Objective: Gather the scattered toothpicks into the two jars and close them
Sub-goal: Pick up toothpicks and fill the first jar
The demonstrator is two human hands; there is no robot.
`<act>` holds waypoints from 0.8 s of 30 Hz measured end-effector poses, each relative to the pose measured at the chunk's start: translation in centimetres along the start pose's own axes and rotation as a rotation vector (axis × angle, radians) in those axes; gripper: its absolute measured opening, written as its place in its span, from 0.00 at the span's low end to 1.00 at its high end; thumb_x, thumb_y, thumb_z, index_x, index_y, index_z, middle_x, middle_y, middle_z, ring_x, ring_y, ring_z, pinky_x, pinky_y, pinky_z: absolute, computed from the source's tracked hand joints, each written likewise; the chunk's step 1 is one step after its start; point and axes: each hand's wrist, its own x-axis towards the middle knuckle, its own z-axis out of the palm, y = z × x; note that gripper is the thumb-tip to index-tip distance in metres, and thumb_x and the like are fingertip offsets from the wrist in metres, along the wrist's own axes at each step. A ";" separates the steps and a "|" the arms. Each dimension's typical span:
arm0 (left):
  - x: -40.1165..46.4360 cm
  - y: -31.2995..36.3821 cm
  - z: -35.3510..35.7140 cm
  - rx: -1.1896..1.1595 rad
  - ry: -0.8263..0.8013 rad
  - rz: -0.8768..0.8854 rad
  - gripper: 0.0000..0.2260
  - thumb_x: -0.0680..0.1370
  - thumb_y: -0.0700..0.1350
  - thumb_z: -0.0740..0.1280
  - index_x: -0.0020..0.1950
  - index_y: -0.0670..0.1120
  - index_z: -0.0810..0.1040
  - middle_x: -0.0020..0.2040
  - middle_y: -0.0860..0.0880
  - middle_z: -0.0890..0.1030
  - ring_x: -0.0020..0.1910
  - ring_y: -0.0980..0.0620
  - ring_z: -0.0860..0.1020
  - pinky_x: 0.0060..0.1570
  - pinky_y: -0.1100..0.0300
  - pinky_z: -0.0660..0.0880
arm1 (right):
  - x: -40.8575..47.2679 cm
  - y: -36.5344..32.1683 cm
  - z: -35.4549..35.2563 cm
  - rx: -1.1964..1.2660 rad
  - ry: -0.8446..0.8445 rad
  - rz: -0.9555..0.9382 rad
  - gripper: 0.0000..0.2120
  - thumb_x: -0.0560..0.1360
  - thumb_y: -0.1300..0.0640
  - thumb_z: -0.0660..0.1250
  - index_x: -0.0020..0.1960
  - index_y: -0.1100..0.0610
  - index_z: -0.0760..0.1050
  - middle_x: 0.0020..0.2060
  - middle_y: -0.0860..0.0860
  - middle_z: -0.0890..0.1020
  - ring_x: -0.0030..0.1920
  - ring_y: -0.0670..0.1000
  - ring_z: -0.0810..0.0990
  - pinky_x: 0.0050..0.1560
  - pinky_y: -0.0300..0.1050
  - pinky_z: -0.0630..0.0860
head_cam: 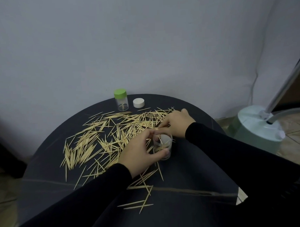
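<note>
A: Where does the open jar sit against the hands?

B: On the round dark table (190, 171), lower centre, pale slender toothpicks (95, 137) lie scattered. The left hand (140, 152) curls round the clear open jar (163, 147), thumb on its near wall. Just above, the right hand (176, 124) pinches toothpicks at the rim.

A: And the rest?

B: Top centre: a green-capped clear jar (121, 100), upright; beside it a white ridged lid (138, 103).

Two jars (121, 104) (162, 147), two lids (120, 93) (138, 102), countless toothpicks (112, 131).
</note>
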 end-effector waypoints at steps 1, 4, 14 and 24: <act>0.0 0.0 0.0 0.001 0.000 -0.002 0.24 0.69 0.58 0.73 0.62 0.57 0.71 0.52 0.62 0.75 0.34 0.71 0.70 0.34 0.70 0.64 | 0.0 0.0 0.0 0.004 0.014 -0.001 0.15 0.76 0.37 0.63 0.54 0.42 0.82 0.49 0.42 0.82 0.54 0.47 0.73 0.63 0.53 0.59; 0.0 0.0 0.1 0.007 -0.003 -0.011 0.24 0.69 0.59 0.73 0.62 0.58 0.71 0.53 0.63 0.75 0.33 0.70 0.69 0.34 0.71 0.64 | 0.0 0.1 0.0 0.039 0.049 0.005 0.13 0.76 0.39 0.64 0.54 0.43 0.82 0.49 0.41 0.81 0.55 0.47 0.73 0.63 0.53 0.60; 0.0 -0.2 0.2 -0.014 0.030 -0.030 0.24 0.69 0.58 0.74 0.63 0.58 0.71 0.53 0.62 0.76 0.32 0.69 0.69 0.35 0.70 0.65 | 0.0 -0.4 0.3 0.146 0.076 0.035 0.10 0.81 0.45 0.57 0.51 0.45 0.76 0.50 0.45 0.81 0.53 0.50 0.75 0.63 0.51 0.60; 0.2 -0.3 -0.1 0.020 0.044 -0.047 0.24 0.71 0.57 0.73 0.64 0.58 0.70 0.53 0.62 0.75 0.32 0.66 0.68 0.35 0.70 0.66 | -0.8 -1.0 -0.4 0.401 0.101 0.064 0.11 0.81 0.45 0.56 0.53 0.47 0.76 0.47 0.44 0.79 0.51 0.48 0.72 0.64 0.52 0.63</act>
